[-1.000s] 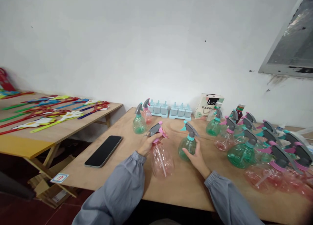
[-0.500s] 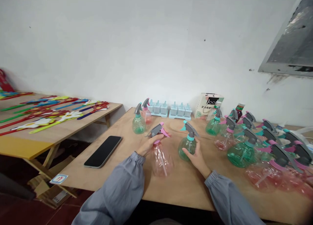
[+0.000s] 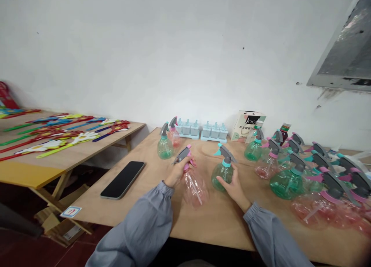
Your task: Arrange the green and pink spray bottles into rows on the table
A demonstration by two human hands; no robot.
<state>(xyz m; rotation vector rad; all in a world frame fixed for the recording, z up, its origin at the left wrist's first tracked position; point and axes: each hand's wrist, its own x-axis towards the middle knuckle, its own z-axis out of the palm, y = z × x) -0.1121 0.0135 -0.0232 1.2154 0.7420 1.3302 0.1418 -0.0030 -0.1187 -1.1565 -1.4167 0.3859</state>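
Observation:
My left hand is wrapped round the neck of a pink spray bottle with a grey and pink trigger head. The bottle leans, its top toward the left, and a straw shows through its clear body. To the right, my right hand grips a green spray bottle by its side, thumb in front and fingers behind. That bottle is upright with a grey and turquoise head. Whether its base touches the table is hard to tell.
Several pink and green spray bottles crowd the table's right side. Two more, one green, stand at the back beside light-blue popsicle molds and a printed box. A black phone lies at left. Colourful hand-shaped clappers cover another table.
My left hand has tilted the pink spray bottle further, its base swinging to the right, and its fingers now wrap the neck and trigger. The right hand and green spray bottle have hardly moved.

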